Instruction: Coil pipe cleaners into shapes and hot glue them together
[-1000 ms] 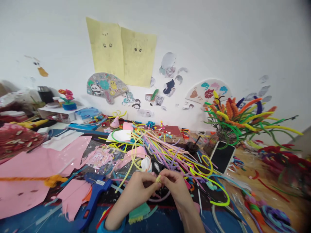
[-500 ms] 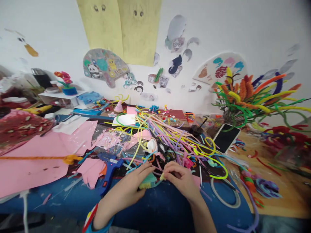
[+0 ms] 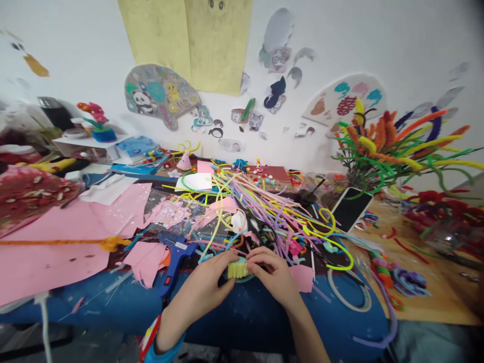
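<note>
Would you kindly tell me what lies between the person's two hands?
In the head view, a small ridged yellow piece with some teal around it lies between the left hand and the right hand.

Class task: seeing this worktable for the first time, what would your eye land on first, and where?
Probably the tangle of colourful strands sprawling across the middle of the table, then the bright fuzzy bouquet at the right. Nearer the front, the left hand and right hand flank a small yellow ridged piece.
</note>
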The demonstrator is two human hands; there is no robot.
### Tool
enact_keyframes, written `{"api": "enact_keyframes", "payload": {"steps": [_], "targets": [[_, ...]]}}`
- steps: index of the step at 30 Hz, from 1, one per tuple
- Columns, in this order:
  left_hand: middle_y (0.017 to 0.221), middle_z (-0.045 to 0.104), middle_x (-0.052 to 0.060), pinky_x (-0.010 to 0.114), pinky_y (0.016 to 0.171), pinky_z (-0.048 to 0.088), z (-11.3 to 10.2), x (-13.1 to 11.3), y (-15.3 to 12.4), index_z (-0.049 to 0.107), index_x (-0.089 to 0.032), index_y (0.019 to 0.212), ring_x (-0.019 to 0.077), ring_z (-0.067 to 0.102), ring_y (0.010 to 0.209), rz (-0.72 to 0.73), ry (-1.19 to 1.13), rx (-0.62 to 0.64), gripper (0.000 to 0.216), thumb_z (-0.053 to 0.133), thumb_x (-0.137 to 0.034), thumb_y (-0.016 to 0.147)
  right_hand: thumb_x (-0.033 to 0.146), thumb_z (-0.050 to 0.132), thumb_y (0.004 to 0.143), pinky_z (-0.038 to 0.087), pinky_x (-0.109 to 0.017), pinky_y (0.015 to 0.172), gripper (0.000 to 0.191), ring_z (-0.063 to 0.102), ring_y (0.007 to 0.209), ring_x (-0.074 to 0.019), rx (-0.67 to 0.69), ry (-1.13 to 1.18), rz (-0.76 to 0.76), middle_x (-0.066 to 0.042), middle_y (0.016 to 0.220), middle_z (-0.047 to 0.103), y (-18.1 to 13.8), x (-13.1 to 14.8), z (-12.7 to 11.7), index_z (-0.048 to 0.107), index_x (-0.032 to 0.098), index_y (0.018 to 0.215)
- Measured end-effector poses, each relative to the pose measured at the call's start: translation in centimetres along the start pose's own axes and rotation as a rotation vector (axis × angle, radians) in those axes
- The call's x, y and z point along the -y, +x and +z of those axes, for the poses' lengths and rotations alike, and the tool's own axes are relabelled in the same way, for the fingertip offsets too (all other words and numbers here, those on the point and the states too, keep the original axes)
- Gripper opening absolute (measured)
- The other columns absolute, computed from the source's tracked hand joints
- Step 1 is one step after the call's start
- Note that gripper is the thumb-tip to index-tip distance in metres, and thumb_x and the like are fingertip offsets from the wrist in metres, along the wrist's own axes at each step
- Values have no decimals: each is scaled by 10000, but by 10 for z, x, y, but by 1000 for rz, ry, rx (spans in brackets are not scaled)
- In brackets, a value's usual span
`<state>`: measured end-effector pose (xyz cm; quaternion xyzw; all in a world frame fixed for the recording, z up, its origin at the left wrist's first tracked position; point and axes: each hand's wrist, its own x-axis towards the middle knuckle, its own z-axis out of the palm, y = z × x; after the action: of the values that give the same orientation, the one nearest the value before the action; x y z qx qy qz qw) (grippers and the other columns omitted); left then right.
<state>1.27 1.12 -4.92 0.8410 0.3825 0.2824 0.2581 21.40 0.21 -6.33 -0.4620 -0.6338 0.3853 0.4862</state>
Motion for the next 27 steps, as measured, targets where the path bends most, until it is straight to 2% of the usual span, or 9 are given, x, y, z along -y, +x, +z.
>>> {"api": "enact_keyframes", "payload": {"steps": [5,9,12,15,18,21,24,27], "targets": [[1219,672,72,359,988,511,11,3,-4,546,-228,1196,219,631,1138,29,30,-91,371,637,-167,841,218,672,803,529,-254,670,69,644,788,-163,-95,18,18,-41,881,637,-4,-6,14,726,205,763],[1171,691,82,342,953,535,19,7,-6,556,-217,1167,212,653,1105,74,53,-185,293,601,-184,880,247,671,803,534,-238,616,91,630,719,-142,-203,42,57,-24,850,595,-7,-8,26,685,192,874],[1154,700,94,335,924,554,24,12,-7,551,-207,1177,211,673,1071,106,64,-257,287,590,-206,893,249,678,799,527,-228,596,152,618,674,-136,-250,34,98,0,759,599,-9,-4,31,653,191,937],[1120,713,93,323,911,561,28,15,-9,566,-202,1153,206,686,1043,131,68,-326,267,602,-216,889,242,673,807,529,-231,599,118,622,643,-135,-296,-28,97,8,711,628,-11,4,30,646,194,912],[1065,725,94,313,888,570,29,15,-9,576,-192,1118,204,702,993,139,69,-429,258,632,-223,869,217,666,821,528,-226,604,43,629,641,-131,-407,-165,-19,5,713,644,-14,15,29,631,199,804],[1045,731,96,296,873,576,28,13,-9,578,-186,1110,198,711,967,165,65,-460,253,635,-214,865,156,652,831,526,-215,617,95,635,671,-130,-461,-300,-197,-4,737,652,-16,24,31,616,199,754],[1063,730,100,291,878,573,27,12,-9,579,-184,1123,197,706,989,196,70,-449,251,616,-191,874,103,623,844,537,-228,708,106,659,743,-139,-412,-359,-294,-16,783,681,-19,30,36,650,199,809],[1066,730,99,297,882,572,26,12,-10,583,-185,1126,198,706,988,183,58,-477,255,616,-183,873,94,587,865,540,-233,766,150,676,812,-145,-334,-331,-253,-30,861,709,-21,33,39,678,202,918]]}}
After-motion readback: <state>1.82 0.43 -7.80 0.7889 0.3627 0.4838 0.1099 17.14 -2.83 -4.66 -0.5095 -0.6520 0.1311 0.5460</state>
